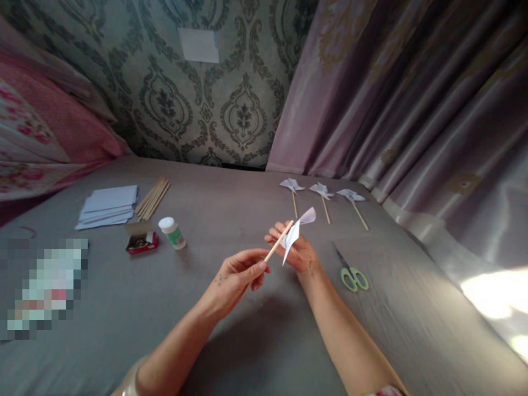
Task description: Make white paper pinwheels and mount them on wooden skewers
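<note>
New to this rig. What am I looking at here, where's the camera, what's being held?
No machine: one camera worn on a person's head looks down at their own bare hands. The left hand pinches a wooden stick near its lower end. The right hand is behind the paper pinwheel at the stick's tip; its grip is unclear. On the grey sheet lie three more pinwheels, green scissors, a small bottle, a red box, white paper and spare sticks.

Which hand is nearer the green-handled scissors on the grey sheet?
Right. The right hand, holding the white paper pinwheel, sits just left of the green-handled scissors; the left hand, pinching the thin wooden stick, is farther left.
</note>
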Action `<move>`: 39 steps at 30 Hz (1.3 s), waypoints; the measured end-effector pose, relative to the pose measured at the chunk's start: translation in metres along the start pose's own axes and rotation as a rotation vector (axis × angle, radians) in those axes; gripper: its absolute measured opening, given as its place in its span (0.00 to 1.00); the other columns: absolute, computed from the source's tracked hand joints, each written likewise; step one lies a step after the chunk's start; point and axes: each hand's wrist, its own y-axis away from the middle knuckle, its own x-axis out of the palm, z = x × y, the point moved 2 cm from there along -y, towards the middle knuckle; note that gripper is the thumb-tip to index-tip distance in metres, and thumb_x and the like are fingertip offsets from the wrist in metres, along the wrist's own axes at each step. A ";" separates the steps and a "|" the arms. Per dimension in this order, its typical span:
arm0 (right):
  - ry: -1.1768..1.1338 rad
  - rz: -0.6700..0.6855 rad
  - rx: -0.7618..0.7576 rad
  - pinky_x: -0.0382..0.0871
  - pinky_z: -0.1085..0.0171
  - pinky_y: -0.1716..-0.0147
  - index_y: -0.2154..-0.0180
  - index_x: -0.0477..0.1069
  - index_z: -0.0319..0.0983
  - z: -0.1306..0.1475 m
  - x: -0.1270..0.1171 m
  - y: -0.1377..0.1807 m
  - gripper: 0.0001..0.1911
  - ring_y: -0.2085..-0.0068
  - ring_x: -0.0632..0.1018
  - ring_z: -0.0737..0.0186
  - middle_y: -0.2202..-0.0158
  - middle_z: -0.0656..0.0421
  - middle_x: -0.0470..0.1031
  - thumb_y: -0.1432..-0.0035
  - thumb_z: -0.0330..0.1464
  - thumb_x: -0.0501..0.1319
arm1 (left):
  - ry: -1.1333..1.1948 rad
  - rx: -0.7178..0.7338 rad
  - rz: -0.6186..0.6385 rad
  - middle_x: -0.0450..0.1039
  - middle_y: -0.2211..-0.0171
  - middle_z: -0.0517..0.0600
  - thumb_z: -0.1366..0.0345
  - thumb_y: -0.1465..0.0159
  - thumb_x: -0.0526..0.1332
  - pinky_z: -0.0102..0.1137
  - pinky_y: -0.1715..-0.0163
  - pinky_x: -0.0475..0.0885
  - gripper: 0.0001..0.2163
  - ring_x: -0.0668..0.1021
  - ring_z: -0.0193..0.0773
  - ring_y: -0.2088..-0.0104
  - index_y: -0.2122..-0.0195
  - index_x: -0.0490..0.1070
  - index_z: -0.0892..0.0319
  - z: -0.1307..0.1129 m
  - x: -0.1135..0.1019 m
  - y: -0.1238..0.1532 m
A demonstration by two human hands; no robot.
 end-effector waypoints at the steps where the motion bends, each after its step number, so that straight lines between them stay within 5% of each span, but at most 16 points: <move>1: 0.008 0.003 -0.007 0.65 0.62 0.65 0.80 0.67 0.43 0.000 0.000 0.000 0.17 0.73 0.61 0.67 0.78 0.67 0.57 0.64 0.34 0.76 | 0.000 0.000 -0.004 0.74 0.75 0.49 0.62 0.49 0.72 0.24 0.80 0.59 0.15 0.68 0.27 0.79 0.61 0.79 0.61 0.000 0.000 0.000; 6: 0.068 -0.022 -0.066 0.68 0.63 0.64 0.78 0.69 0.44 0.001 0.000 -0.001 0.16 0.73 0.64 0.68 0.77 0.67 0.61 0.64 0.37 0.76 | -0.005 -0.002 -0.042 0.74 0.75 0.49 0.62 0.51 0.73 0.25 0.80 0.58 0.16 0.68 0.27 0.79 0.62 0.80 0.61 0.000 -0.002 -0.001; 16: 0.211 -0.359 -0.186 0.73 0.62 0.61 0.75 0.76 0.41 0.000 0.006 -0.010 0.16 0.69 0.76 0.65 0.72 0.63 0.79 0.71 0.34 0.77 | 0.079 -0.043 -0.151 0.74 0.76 0.49 0.64 0.55 0.74 0.23 0.81 0.57 0.15 0.68 0.25 0.81 0.67 0.79 0.62 0.002 -0.010 -0.008; 27: 0.384 -0.493 -0.215 0.71 0.66 0.70 0.73 0.75 0.38 -0.014 -0.006 -0.014 0.13 0.72 0.77 0.64 0.77 0.62 0.77 0.63 0.38 0.71 | 0.176 -0.144 -0.225 0.73 0.77 0.50 0.72 0.52 0.72 0.20 0.83 0.60 0.12 0.69 0.25 0.81 0.66 0.77 0.67 0.013 -0.012 -0.011; 32: 0.443 -0.612 -0.171 0.69 0.67 0.74 0.76 0.74 0.36 -0.026 -0.021 -0.017 0.15 0.74 0.76 0.64 0.80 0.61 0.75 0.65 0.39 0.71 | 0.191 -0.278 -0.353 0.71 0.78 0.49 0.79 0.43 0.63 0.19 0.86 0.57 0.06 0.68 0.25 0.83 0.64 0.74 0.68 0.019 -0.012 -0.012; 39: 0.438 -0.676 -0.159 0.67 0.68 0.75 0.75 0.74 0.35 -0.033 -0.030 -0.018 0.15 0.74 0.75 0.65 0.78 0.60 0.77 0.66 0.37 0.71 | 0.222 -0.376 -0.347 0.68 0.77 0.48 0.81 0.38 0.55 0.17 0.88 0.55 0.07 0.65 0.23 0.84 0.61 0.69 0.68 0.020 -0.014 -0.015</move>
